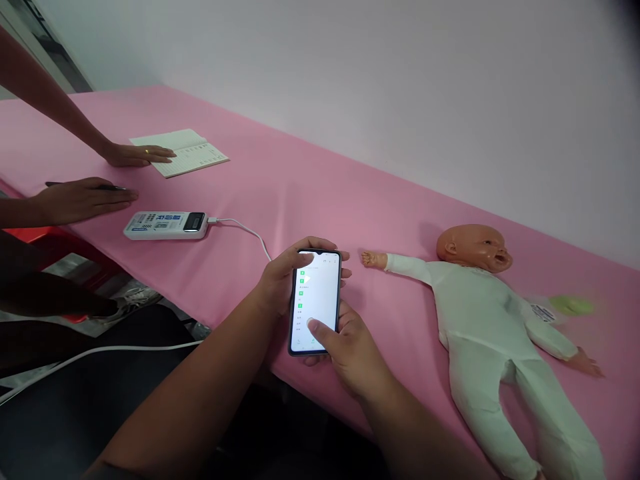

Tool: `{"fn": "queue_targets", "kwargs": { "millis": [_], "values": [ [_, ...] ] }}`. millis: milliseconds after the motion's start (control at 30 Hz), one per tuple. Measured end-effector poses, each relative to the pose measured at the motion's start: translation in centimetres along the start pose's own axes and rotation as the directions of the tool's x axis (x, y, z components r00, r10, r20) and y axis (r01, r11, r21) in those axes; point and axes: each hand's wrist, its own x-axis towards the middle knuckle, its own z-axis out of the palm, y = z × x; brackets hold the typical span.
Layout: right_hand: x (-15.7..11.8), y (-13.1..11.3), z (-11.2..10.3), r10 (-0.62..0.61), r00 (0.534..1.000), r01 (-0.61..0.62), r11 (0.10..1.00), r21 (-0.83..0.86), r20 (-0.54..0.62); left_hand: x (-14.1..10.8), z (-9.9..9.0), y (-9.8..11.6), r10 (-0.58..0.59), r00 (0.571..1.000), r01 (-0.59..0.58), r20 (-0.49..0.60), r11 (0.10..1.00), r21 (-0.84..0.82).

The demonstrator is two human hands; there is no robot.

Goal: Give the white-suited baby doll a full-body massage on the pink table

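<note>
A smartphone (323, 293) with a lit white screen and several small green icons is held upright over the front edge of the pink table. My left hand (283, 270) wraps its upper part, thumb across the top of the screen and fingers behind. My right hand (353, 343) grips the lower right side, its thumb resting on the lower screen. To the right of the phone, a baby doll (480, 307) with a cloth body lies on its back, one arm stretched toward my hands. A white cable (245, 227) runs from a power bank (150, 227) and disappears behind my left hand.
At the left, another person's hand (140, 155) wearing a ring lies on an open notebook (195, 157). That person's other hand (83, 200) rests by a dark pen (113, 187). A blurred green object (573, 305) lies beyond the doll. A wall (375, 87) borders the pink table (320, 190).
</note>
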Motion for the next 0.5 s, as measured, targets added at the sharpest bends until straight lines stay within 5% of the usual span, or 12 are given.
{"fn": "queue_targets", "kwargs": {
  "millis": [500],
  "values": [
    [0.3, 0.7, 0.2, -0.007, 0.999, 0.007, 1.0, 0.0, -0.043, 0.0, -0.3, -0.1, -0.013, 1.0, 0.013, 0.023, 0.999, -0.035]
  ]
}}
